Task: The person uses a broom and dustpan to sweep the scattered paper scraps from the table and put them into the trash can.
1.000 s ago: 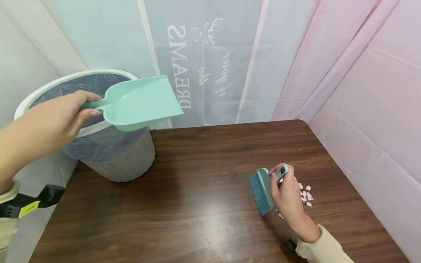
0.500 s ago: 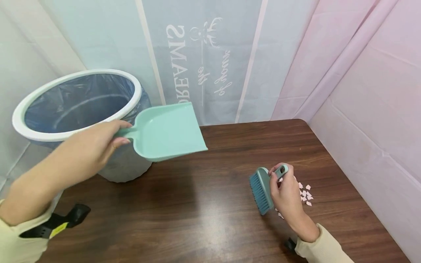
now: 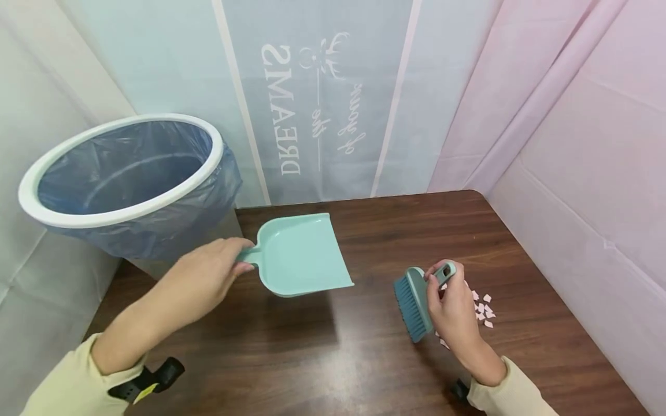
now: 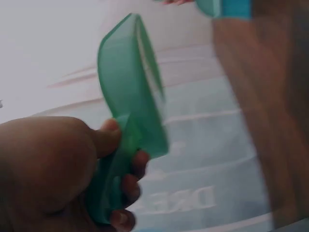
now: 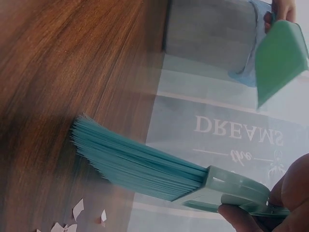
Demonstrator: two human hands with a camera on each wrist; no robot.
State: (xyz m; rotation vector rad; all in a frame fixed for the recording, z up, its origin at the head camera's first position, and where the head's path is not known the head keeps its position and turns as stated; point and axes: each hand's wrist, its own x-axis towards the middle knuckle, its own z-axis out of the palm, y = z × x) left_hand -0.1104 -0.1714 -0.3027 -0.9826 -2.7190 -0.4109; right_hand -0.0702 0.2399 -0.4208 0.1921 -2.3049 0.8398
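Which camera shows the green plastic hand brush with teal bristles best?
The right wrist view: the green plastic hand brush with teal bristles appears large, its strands distinct. The head view shows it smaller, from above, gripped in the person's bare right hand. The left wrist view catches only a blurred part at the top edge.

brown wood-grain table (image 3: 374,242) — pale scraps (image 3: 481,308), lined bin (image 3: 171,224)

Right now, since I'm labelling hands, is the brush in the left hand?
No: in the head view the right hand holds the brush, while the left hand grips the dustpan.
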